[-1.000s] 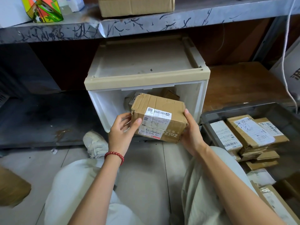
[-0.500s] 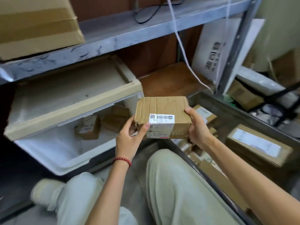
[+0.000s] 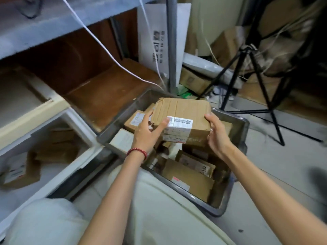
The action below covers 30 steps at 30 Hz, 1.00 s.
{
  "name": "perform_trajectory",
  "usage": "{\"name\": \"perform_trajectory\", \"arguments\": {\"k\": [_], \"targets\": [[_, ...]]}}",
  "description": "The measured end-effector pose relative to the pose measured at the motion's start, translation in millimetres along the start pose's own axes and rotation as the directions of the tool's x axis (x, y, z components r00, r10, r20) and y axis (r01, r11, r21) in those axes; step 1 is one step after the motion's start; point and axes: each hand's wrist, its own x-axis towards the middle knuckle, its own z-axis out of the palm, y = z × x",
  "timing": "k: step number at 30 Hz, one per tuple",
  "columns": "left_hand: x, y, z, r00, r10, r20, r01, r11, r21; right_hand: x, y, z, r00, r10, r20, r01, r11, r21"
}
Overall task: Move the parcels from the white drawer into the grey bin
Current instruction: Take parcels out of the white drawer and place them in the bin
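Head camera, and we see the white drawer open at the left, loose parcels lying blurred inside it. Right of it sits the grey bin, with flat parcels piled in it. Above the bin's far half we hold a cardboard parcel, label facing us. Our left hand grips its left end, thumb on the label; our right hand clasps the right end, fingers curled round the edge. A red bead bracelet circles the left wrist.
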Motion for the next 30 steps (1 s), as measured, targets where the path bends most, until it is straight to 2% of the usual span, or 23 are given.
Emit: {"name": "perform_trajectory", "arguments": {"k": [2,6,10,13,17,21,25,30], "targets": [[4,-2,16,0.999,-0.039,0.034,0.038,0.999,0.022,-7,4,-13,1.0,0.007,-0.018,-0.007,0.999,-0.039],[2,-19,33,0.981,-0.155,0.115,0.145,0.985,0.095,-19,27,-28,0.985,0.152,-0.08,-0.161,0.978,-0.13],[4,-28,33,0.956,-0.243,0.163,0.211,0.958,0.192,-18,38,-25,0.977,0.151,-0.149,-0.182,0.957,-0.226],[0,-32,32,0.955,-0.253,0.152,0.202,0.935,0.29,-17,41,-18,0.972,0.163,-0.169,-0.213,0.913,-0.347],[-3,-41,27,0.952,-0.266,0.152,0.192,0.904,0.382,-22,54,-15,0.967,0.205,-0.15,-0.249,0.882,-0.399],[-5,-56,26,0.91,-0.333,0.245,0.215,0.888,0.407,-27,72,-14,0.934,0.283,-0.219,-0.354,0.822,-0.446],[-4,-64,33,0.882,-0.325,0.342,0.165,0.891,0.423,-33,83,-15,0.913,0.245,-0.326,-0.383,0.789,-0.48],[6,-68,55,0.81,-0.355,0.467,0.084,0.858,0.506,-32,79,-24,0.937,0.253,-0.241,-0.349,0.649,-0.676]]}}
